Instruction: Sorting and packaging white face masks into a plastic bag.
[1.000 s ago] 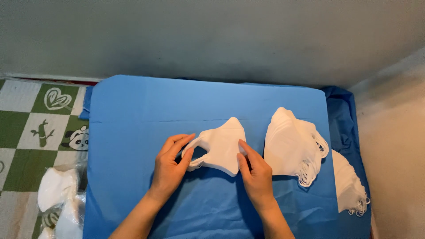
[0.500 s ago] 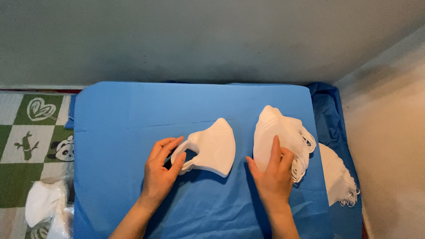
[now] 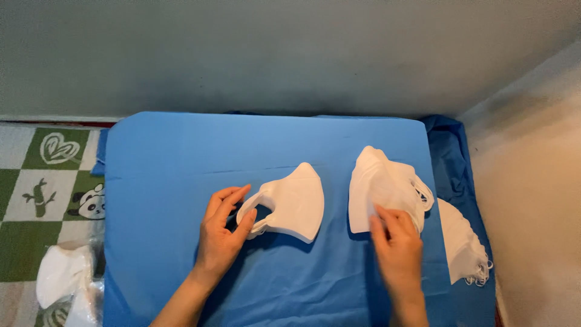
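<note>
Dim, soft overhead light; faint shadows, no glare, slightly soft focus throughout.

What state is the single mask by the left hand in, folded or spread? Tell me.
Folded. The mask lies flat in a half shape on the blue cloth, left hand at its ear loop.

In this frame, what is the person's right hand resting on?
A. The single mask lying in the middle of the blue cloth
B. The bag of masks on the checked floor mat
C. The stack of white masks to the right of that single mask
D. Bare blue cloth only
C: the right hand lies on the lower edge of the stack of white masks, while the left hand touches the single mask.
</note>
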